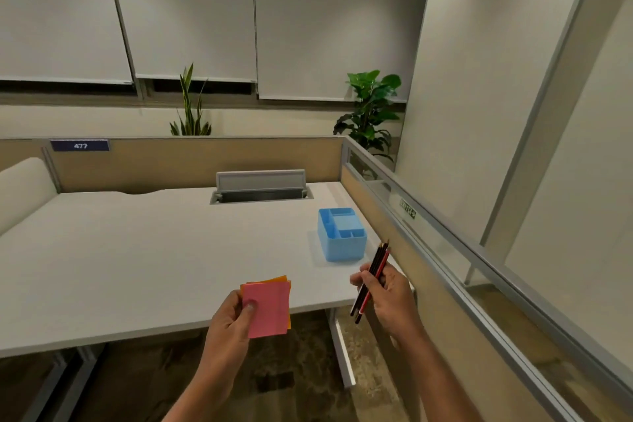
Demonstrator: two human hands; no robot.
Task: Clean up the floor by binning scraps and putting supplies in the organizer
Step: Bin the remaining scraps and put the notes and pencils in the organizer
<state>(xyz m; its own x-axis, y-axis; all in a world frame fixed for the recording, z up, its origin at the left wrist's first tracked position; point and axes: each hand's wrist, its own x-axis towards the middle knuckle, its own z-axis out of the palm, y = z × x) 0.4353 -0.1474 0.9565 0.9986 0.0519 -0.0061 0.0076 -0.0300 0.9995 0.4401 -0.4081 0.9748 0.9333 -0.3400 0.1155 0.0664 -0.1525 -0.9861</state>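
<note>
Careful — your left hand [230, 313] pinches loose sticky notes [269, 307], your right hand [385, 295] grips pencils [371, 279]; either could slip before reaching the organizer [342, 243].

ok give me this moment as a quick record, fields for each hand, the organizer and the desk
left hand: left hand holds sticky notes, pink on top, orange behind
right hand: right hand holds a bundle of pencils, tips pointing up toward the organizer
organizer: blue organizer, upright on the desk's right side, compartments look empty
desk: white desk, cable hatch open at the back
progress: supplies in hand, none in the organizer yet
</note>
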